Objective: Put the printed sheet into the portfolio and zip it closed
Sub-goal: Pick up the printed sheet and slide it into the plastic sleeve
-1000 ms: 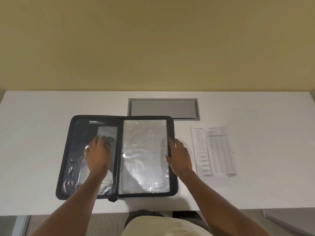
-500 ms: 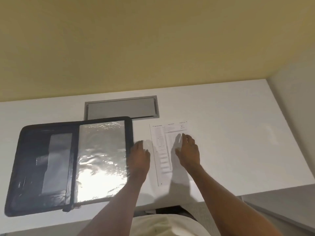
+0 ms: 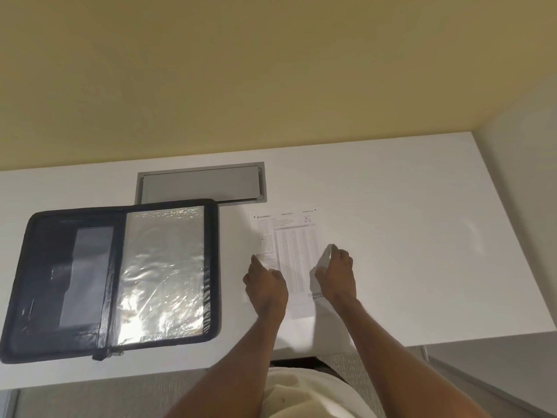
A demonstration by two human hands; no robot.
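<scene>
Pick-up of the sheet, the first step of the task. The printed sheet (image 3: 294,260) lies flat on the white table (image 3: 422,236) at centre right of the frame, well apart from the portfolio (image 3: 120,279), which lies open at centre left with its clear sleeve (image 3: 164,273) uppermost on the right half. The left hand (image 3: 265,286) rests at the sheet's left edge, fingers curled, apparently pinching it. The right hand (image 3: 336,274) has lifted the right edge, thumb and fingers closed on a curl of paper. The sheet is white, with a header and a dense table of small print, too fine to read. Next, judged from this: raise the sheet clear, carry it left, and slide it under the sleeve without creasing. The zip is undone.
</scene>
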